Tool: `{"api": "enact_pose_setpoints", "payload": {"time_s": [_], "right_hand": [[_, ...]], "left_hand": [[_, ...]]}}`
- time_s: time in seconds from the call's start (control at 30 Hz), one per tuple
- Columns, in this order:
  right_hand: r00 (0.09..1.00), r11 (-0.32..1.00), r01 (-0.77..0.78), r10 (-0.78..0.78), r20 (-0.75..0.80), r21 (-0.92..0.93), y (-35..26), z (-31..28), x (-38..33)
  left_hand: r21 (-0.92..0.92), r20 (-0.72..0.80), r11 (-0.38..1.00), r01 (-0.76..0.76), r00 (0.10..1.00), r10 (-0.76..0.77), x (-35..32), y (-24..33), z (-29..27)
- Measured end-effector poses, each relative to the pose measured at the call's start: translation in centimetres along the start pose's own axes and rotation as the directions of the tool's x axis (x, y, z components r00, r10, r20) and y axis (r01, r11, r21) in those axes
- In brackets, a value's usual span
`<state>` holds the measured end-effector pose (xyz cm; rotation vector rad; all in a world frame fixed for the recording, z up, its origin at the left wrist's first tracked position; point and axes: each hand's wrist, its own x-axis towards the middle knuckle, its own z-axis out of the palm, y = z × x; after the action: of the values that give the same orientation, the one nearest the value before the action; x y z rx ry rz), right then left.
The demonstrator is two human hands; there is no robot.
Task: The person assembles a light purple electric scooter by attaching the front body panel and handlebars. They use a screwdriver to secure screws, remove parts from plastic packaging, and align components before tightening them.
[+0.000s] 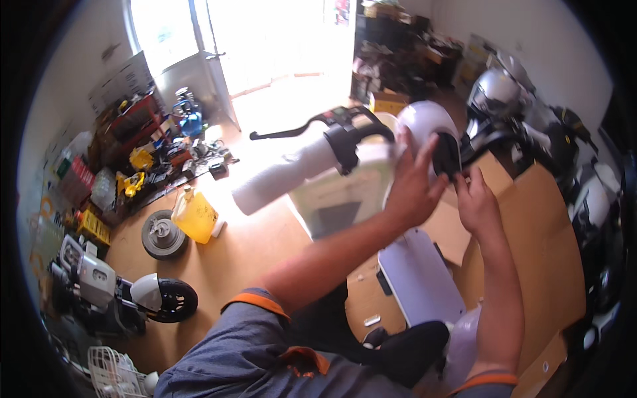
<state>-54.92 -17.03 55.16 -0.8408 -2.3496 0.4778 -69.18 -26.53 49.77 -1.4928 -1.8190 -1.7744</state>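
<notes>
In front of me is a scooter's handlebar end with a foam-wrapped grip (pixel 285 176), a black brake lever (pixel 286 129) and a black switch block (pixel 345 147). To its right sits a glossy white rounded housing (pixel 426 119) with a dark opening (pixel 446 156) facing me. My left hand (pixel 418 182) is on the housing's near left side, fingers reaching up and toward the opening. Just below the opening, the fingertips of my right hand (pixel 476 199) are pinched together at its lower edge. What they pinch is too small to make out.
An opened cardboard box (pixel 541 245) stands at right, beside a white scooter deck (pixel 421 282). On the left are a yellow jug (pixel 194 215), a wheel (pixel 164 235), a small white scooter (pixel 99 278) and piled parts. More scooters (pixel 497 93) line the right wall.
</notes>
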Motion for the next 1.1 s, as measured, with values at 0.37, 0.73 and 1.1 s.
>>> {"api": "enact_pose_setpoints", "payload": {"time_s": [0.37,0.73,1.1], "right_hand": [[0.891,0.958,0.287,-0.269,-0.365,-0.007,0.7,0.5,-1.3],[0.791,0.853,0.514,-0.512,-0.335,-0.092,0.3,-0.3,-0.3],[0.550,0.638,0.612,-0.768,-0.329,-0.468,2.2,1.6,-0.8]], "left_hand": [[0.063,0.103,0.998,-0.026,0.994,0.019,-0.3,1.0,-1.9],[0.086,0.092,0.995,0.039,0.995,-0.047,-0.5,1.5,-1.8],[0.184,-0.027,0.974,-0.128,0.990,0.135,-0.6,0.2,-0.8]]}}
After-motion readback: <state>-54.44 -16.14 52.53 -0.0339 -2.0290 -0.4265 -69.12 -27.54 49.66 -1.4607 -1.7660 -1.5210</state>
